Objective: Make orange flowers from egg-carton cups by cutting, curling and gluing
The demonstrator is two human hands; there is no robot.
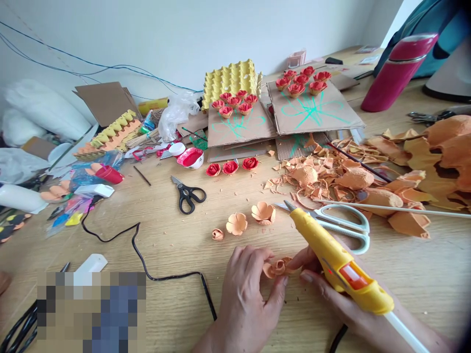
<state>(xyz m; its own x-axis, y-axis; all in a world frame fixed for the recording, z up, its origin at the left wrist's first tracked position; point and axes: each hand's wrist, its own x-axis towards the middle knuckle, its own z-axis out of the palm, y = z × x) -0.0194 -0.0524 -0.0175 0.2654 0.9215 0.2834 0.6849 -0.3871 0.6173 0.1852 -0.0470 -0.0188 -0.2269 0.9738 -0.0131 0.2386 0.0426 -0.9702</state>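
Note:
My left hand [253, 289] is closed around the edge of a small orange egg-carton flower [278, 267], its thumb and fingers pinching the petals. My right hand [327, 289] grips a yellow hot glue gun [340, 262] with a white glue stick in its back end; the nozzle points up and to the left. The right fingertips also touch the flower's right side. Beyond my hands, in a row, sit a small orange bud [218, 235], an open flower [236, 223] and a deeper cup-shaped flower [263, 213]. White-handled scissors [342, 220] lie behind the glue gun.
Black scissors [188, 194] and red painted flowers [230, 167] lie farther back, near a dish of red paint [190, 158]. Cardboard sheets [316, 115] carry more red flowers. Orange carton scraps [316, 169] heap at right, by a pink bottle [399, 73]. A black cord [165, 278] crosses the left.

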